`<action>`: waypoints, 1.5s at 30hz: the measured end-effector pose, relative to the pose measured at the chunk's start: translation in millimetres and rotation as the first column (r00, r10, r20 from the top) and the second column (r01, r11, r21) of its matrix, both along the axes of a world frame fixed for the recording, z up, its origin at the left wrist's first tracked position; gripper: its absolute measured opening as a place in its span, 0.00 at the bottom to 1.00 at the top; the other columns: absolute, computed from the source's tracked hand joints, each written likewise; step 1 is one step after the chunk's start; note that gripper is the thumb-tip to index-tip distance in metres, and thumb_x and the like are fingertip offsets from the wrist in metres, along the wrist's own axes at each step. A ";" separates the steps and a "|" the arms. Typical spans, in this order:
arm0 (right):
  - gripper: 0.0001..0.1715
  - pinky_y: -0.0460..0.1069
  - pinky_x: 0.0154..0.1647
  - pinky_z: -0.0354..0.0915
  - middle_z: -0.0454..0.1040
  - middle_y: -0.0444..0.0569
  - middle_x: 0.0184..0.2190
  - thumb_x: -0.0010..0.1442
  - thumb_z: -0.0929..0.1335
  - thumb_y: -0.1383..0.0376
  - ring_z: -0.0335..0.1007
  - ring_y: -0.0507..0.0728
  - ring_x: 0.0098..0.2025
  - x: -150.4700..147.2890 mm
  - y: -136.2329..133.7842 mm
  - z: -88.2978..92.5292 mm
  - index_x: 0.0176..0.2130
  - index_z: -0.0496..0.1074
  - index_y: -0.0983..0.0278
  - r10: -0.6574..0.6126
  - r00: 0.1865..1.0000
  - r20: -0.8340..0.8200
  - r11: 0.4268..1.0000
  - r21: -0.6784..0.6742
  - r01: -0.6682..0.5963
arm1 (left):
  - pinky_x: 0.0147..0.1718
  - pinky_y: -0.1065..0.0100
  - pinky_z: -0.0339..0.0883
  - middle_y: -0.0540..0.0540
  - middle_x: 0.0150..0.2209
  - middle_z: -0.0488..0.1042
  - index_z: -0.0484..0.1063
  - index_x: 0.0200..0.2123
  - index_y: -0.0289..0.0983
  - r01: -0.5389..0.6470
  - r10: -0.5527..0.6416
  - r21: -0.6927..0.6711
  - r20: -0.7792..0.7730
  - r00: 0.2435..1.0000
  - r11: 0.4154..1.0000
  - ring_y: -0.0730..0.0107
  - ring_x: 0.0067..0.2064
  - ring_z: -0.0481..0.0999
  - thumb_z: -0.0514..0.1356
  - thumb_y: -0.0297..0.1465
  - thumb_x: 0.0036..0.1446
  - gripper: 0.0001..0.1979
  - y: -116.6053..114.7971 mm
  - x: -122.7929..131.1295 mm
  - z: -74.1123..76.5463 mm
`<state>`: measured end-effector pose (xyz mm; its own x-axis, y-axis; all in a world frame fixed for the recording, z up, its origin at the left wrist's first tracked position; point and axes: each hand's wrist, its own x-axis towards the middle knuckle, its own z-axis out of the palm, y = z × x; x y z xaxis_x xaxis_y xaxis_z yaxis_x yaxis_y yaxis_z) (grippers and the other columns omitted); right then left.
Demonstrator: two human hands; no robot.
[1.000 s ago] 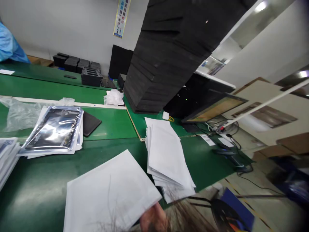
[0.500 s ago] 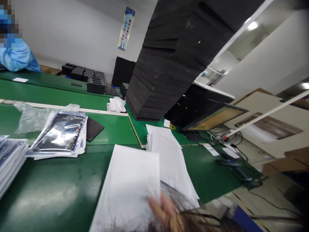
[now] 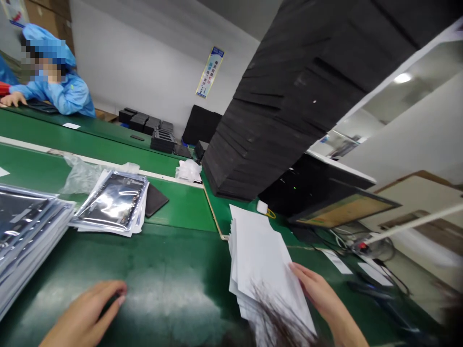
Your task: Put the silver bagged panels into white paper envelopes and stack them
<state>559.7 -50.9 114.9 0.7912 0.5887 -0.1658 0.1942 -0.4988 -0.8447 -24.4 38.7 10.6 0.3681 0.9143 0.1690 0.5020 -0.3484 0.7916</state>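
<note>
R-hand grip [image 3: 314, 288] was laid at the edge of the white paper-like stack [image 3: 258, 250], prob. to steady it; whether pinched couldn't be told. L hand [image 3: 85, 309] was held empty, thumb apart, over the table [image 3: 173, 274]; stack was set to R, presumably for reach.

A black stack [image 3: 285, 106] stands left of a monitor [image 3: 349, 207]. A banner [image 3: 210, 72] hangs on the far wall [image 3: 144, 62], right of a blue-capped person [image 3: 74, 94].
</note>
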 end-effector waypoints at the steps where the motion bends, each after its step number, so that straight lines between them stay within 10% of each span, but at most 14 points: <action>1: 0.09 0.64 0.44 0.71 0.85 0.69 0.35 0.48 0.73 0.59 0.82 0.71 0.37 -1.2 0.5 4.6 0.21 0.81 0.57 0.023 0.992 0.121 0.996 -0.089 -0.013 | 0.42 0.58 0.81 0.55 0.41 0.87 0.81 0.41 0.59 -0.020 0.020 0.003 -0.051 0.998 1.000 0.52 0.42 0.86 0.60 0.47 0.62 0.10 8.9 -2.7 12.1; 5: 0.11 0.72 0.48 0.68 0.81 0.72 0.32 0.46 0.72 0.57 0.80 0.79 0.41 -59.5 15.8 15.7 0.16 0.72 0.52 0.058 0.747 0.662 0.958 -0.249 0.145 | 0.38 0.64 0.76 0.51 0.36 0.86 0.81 0.38 0.47 -0.081 0.084 0.026 -0.118 0.989 0.996 0.59 0.38 0.85 0.55 0.45 0.67 0.16 50.4 4.7 59.5; 6: 0.08 0.71 0.47 0.70 0.82 0.71 0.37 0.49 0.71 0.54 0.80 0.78 0.43 -88.9 22.5 14.8 0.23 0.77 0.52 0.130 0.727 0.675 0.980 -0.198 0.009 | 0.35 0.65 0.75 0.51 0.34 0.85 0.80 0.37 0.45 -0.132 0.140 0.076 -0.103 0.985 0.988 0.61 0.35 0.84 0.54 0.43 0.68 0.16 63.9 8.7 65.0; 8: 0.19 0.66 0.44 0.73 0.84 0.63 0.43 0.54 0.68 0.47 0.80 0.74 0.41 -158.6 38.8 8.6 0.38 0.82 0.53 0.269 0.805 0.528 0.956 -0.043 -0.291 | 0.39 0.64 0.76 0.46 0.37 0.85 0.80 0.38 0.41 -0.293 0.321 0.318 -0.036 0.946 0.902 0.60 0.38 0.83 0.55 0.38 0.68 0.14 92.7 12.6 65.0; 11: 0.22 0.59 0.42 0.75 0.87 0.53 0.40 0.54 0.72 0.43 0.82 0.68 0.40 -262.4 73.5 -7.6 0.40 0.84 0.53 0.635 0.763 0.122 0.761 0.067 -0.645 | 0.54 0.51 0.74 0.37 0.41 0.85 0.81 0.41 0.35 -0.415 0.479 0.529 0.017 0.877 0.740 0.47 0.53 0.79 0.54 0.34 0.67 0.15 126.3 2.5 45.2; 14: 0.24 0.51 0.33 0.72 0.87 0.53 0.36 0.53 0.74 0.44 0.83 0.63 0.37 -335.8 124.6 -27.1 0.39 0.84 0.58 0.734 0.673 -0.090 0.670 0.257 -0.696 | 0.64 0.42 0.67 0.35 0.49 0.84 0.82 0.45 0.34 -0.382 0.488 0.612 -0.007 0.873 0.693 0.40 0.66 0.69 0.57 0.33 0.66 0.14 135.7 -17.2 22.0; 17: 0.26 0.44 0.23 0.63 0.86 0.55 0.33 0.44 0.80 0.47 0.81 0.57 0.32 -376.5 182.8 -45.5 0.35 0.82 0.64 0.691 0.605 -0.395 0.723 0.393 -0.569 | 0.67 0.37 0.62 0.35 0.62 0.78 0.80 0.52 0.35 -0.229 0.430 0.671 -0.148 0.891 0.705 0.36 0.75 0.53 0.59 0.35 0.66 0.17 132.1 -28.5 6.0; 22: 0.19 0.43 0.22 0.65 0.84 0.53 0.27 0.43 0.81 0.56 0.79 0.53 0.26 -394.8 238.0 -62.4 0.29 0.79 0.67 0.621 0.592 -0.513 0.782 0.362 -0.507 | 0.68 0.35 0.61 0.40 0.71 0.68 0.72 0.64 0.43 -0.060 0.317 0.614 -0.320 0.893 0.787 0.35 0.75 0.55 0.65 0.40 0.62 0.28 134.4 -28.7 -9.7; 39: 0.19 0.41 0.22 0.69 0.81 0.46 0.24 0.46 0.82 0.58 0.76 0.49 0.23 -399.3 265.4 -52.8 0.29 0.76 0.65 0.615 0.582 -0.532 0.783 0.325 -0.531 | 0.64 0.44 0.68 0.43 0.64 0.77 0.78 0.58 0.42 -0.147 0.297 0.530 -0.209 0.932 0.835 0.47 0.67 0.71 0.60 0.23 0.63 0.21 136.3 -29.9 -12.2; 45: 0.26 0.48 0.34 0.76 0.84 0.52 0.28 0.45 0.81 0.50 0.80 0.55 0.31 -403.1 250.4 -51.4 0.35 0.81 0.68 0.706 0.478 -0.522 0.695 0.380 -0.611 | 0.63 0.44 0.68 0.49 0.60 0.81 0.78 0.58 0.50 -0.147 0.282 0.542 -0.174 0.944 0.827 0.48 0.66 0.73 0.57 0.28 0.70 0.19 137.0 -29.7 -9.0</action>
